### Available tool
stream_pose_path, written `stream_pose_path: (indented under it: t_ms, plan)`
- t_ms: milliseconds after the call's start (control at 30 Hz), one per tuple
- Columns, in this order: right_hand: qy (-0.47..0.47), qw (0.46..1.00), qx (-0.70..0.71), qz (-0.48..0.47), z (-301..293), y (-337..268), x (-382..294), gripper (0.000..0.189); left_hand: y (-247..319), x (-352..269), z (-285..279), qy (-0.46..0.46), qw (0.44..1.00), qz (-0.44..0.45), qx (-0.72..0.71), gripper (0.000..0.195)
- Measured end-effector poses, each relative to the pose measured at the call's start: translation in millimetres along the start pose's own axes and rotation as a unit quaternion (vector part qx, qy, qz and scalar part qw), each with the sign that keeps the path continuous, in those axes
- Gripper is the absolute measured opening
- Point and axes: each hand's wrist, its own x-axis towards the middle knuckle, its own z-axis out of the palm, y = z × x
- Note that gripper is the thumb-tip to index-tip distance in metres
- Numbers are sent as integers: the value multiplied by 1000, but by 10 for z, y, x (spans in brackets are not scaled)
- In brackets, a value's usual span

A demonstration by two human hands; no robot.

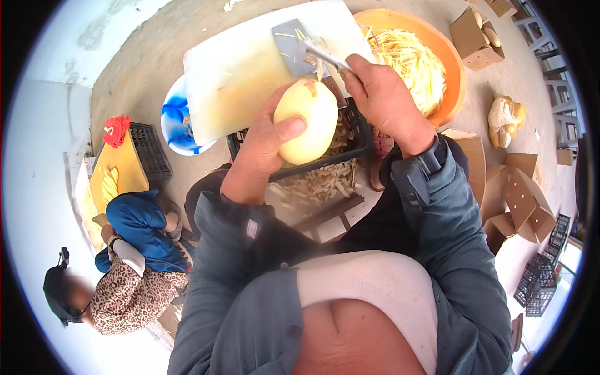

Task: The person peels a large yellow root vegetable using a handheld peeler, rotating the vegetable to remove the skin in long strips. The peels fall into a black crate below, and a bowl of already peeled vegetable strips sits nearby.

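Note:
My left hand [262,150] grips a large peeled potato [307,124], thumb across its near side. A small brown patch shows at the potato's far end. In my right hand [386,93] is a peeler [328,56], held just beyond that end, with a shred of peel hanging below it. Behind both hands lies a white cutting board [234,89]. A cleaver [290,47] with a wooden handle [333,89] rests on it, a few pale strips on the blade. Under the potato, a black plastic crate [323,163] holds peelings, partly hidden by my hands.
An orange tub [457,89] of cut yellow strips [412,61] stands right of the board. A blue-and-white basin [174,115] sits at left. Peelings [318,183] litter the floor. Cardboard boxes [527,206] stand at right. Another person [136,290] sits at left beside a yellow board [119,164].

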Motion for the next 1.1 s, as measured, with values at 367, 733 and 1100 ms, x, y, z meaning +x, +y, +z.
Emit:
stream_pose_path:
  t_ms: [367, 733, 1100]
  plan:
    - [-38, 995, 67, -56, -66, -340, -210, 17, -52, 15, 33, 108, 994, 24, -7, 67]
    - [-8, 999, 22, 37, -56, -39, -149, 24, -75, -61, 116, 30, 997, 25, 59, 69]
    - [-27, 947, 286, 144, 327, -148, -153, 39, -25, 25, 92, 104, 992, 49, -46, 65]
